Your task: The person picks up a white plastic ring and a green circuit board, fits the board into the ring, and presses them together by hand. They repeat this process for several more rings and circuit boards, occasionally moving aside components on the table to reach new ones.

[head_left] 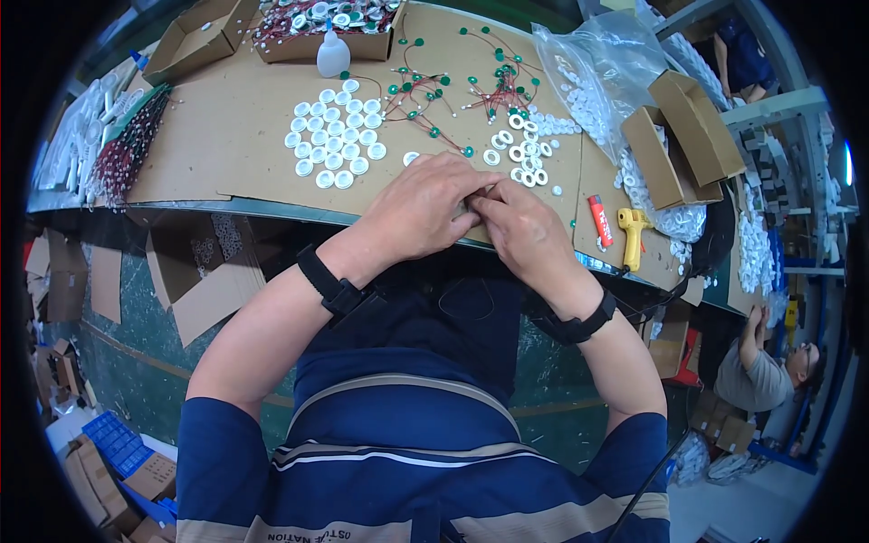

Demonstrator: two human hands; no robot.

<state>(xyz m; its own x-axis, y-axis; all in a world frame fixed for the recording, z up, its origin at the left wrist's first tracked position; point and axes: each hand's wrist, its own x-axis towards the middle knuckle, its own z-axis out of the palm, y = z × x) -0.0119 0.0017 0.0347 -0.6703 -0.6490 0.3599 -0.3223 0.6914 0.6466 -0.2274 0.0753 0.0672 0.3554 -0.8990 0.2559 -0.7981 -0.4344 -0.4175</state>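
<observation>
My left hand (418, 206) and my right hand (529, 231) meet at the table's near edge, fingertips pinched together. Whatever they hold between them is too small and covered to make out. Just beyond the left hand lies a single white round piece (410, 158). Farther left, several white round caps (333, 143) are spread out in a group. White rings (529, 151) lie beyond the right hand, beside small white pieces (554, 124). Behind these are two tangles of green discs on thin red wires, a left tangle (422, 94) and a right tangle (503, 90).
A white squeeze bottle (333, 56) stands before a cardboard box (376, 47) heaped with wired parts. To the right lie a red tube (600, 221), a yellow glue gun (632, 240), a clear bag (602, 54) and an open carton (665, 163). Another person (759, 366) works at far right.
</observation>
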